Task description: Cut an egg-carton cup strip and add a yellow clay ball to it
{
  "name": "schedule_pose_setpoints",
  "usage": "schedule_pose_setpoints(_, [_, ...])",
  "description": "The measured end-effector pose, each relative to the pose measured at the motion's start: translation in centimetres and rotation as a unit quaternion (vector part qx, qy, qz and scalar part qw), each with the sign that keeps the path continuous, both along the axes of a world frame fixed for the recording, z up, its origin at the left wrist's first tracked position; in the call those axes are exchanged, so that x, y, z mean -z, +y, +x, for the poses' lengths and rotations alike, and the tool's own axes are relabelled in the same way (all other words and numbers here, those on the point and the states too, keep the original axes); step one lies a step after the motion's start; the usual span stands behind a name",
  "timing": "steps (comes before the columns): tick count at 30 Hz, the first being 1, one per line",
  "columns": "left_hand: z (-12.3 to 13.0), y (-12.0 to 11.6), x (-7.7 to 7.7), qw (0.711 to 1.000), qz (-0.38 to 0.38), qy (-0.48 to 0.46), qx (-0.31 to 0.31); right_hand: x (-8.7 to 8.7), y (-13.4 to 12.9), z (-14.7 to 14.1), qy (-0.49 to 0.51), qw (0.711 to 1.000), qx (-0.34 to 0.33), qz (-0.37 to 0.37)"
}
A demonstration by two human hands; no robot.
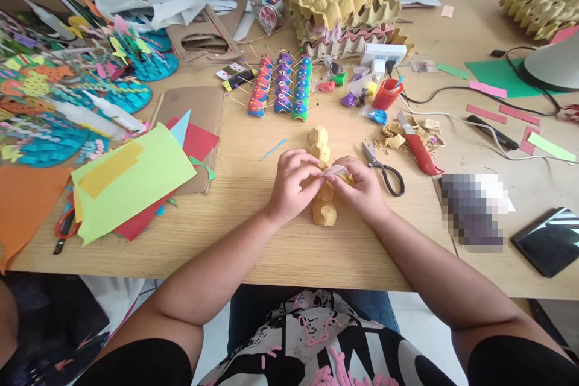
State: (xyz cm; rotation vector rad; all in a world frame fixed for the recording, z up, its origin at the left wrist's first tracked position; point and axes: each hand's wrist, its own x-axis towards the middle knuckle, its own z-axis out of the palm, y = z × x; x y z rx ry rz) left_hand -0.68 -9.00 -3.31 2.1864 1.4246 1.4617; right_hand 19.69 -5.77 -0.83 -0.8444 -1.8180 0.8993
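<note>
Wrapper [335, 170]: one, small, whitish, thin and crinkled, held over the middle of one yellow-tan moulded-pulp egg-carton strip [324, 214].
Fingers: left hand [296, 184] and right hand [362, 184] each pinch the wrapper, one from either side, their tips close together.
Strip: runs lengthwise away from the person, partly hidden by the hands; at least four bumps show.
Open room: bare wooden worktop [253, 247] left of the strip and down to the near edge; tighter on the right.
Right side: one pair of black-handled scissors [390, 178] just beside the right hand; past it, one red-handled knife [421, 151] at the torn carton scraps [394, 137].
Left side: one thin blue stick [274, 149] near the left hand; well apart, one lime-green paper sheet [151, 180] atop other coloured sheets.
Beyond: three bumpy painted rows side by side, one red-and-blue [261, 87], one purple [283, 85], one green-and-blue [301, 87]; to their right, one orange-red plastic cup [388, 96].
</note>
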Motion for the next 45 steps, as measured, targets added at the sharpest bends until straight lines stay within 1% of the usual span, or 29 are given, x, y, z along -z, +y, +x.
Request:
schedule_pose_setpoints(5, [-0.08, 0.06, 0.07, 0.999, -0.032, 0.001, 0.005, 0.31, 0.05, 0.02, 0.018, 1.000, 0.023, 0.011])
schedule_pose_setpoints(7, [-0.10, 0.11, 0.10, 1.000, -0.031, 0.000, 0.007, 0.43, 0.06, 0.08, 0.015, 0.999, 0.027, 0.013])
schedule_pose_setpoints(11, [-0.04, 0.15, 0.17, 1.000, -0.010, -0.008, 0.008, 0.68, 0.05, 0.29, 0.007, 1.000, 0.013, 0.018])
schedule_pose_setpoints(15, [0.07, 0.05, 0.14, 1.000, -0.025, 0.000, 0.001, 0.78, -0.08, 0.40, 0.003, 0.999, 0.039, 0.030])
schedule_pose_setpoints(19, [0.03, 0.01, 0.04, 0.999, -0.039, 0.001, -0.001, 0.73, -0.30, 0.32, -0.014, 0.999, 0.020, 0.034])
schedule_pose_setpoints(22, [-0.05, 0.02, 0.00, 0.999, -0.035, -0.004, 0.004, 0.71, -0.36, 0.26, -0.020, 0.999, 0.026, 0.041])
schedule_pose_setpoints(25, [-0.05, -0.05, -0.03, 0.999, -0.032, -0.009, 0.012, 0.68, -0.34, 0.24, -0.016, 0.997, 0.036, 0.063])
schedule_pose_setpoints(28, [-0.02, -0.15, -0.12, 0.999, -0.029, -0.004, 0.019, 0.59, -0.42, 0.20, -0.024, 0.996, 0.024, 0.087])
schedule_pose_setpoints(33, [-0.23, -0.20, -0.46, 1.000, 0.001, -0.007, 0.029, 0.33, -0.67, 0.12, -0.046, 0.994, 0.022, 0.097])
schedule_pose_setpoints(37, [-0.32, -0.21, -0.57, 0.999, -0.022, -0.005, 0.028, 0.23, -0.79, 0.26, -0.049, 0.991, 0.016, 0.125])
schedule_pose_setpoints(40, [-0.24, -0.15, -0.48, 0.999, -0.032, -0.008, 0.037, 0.30, -0.78, 0.42, -0.038, 0.990, 0.023, 0.137])
schedule_pose_setpoints(45, [-0.14, -0.13, -0.36, 0.999, 0.004, 0.000, 0.053, 0.45, -0.51, 0.47, -0.061, 0.985, 0.027, 0.161])
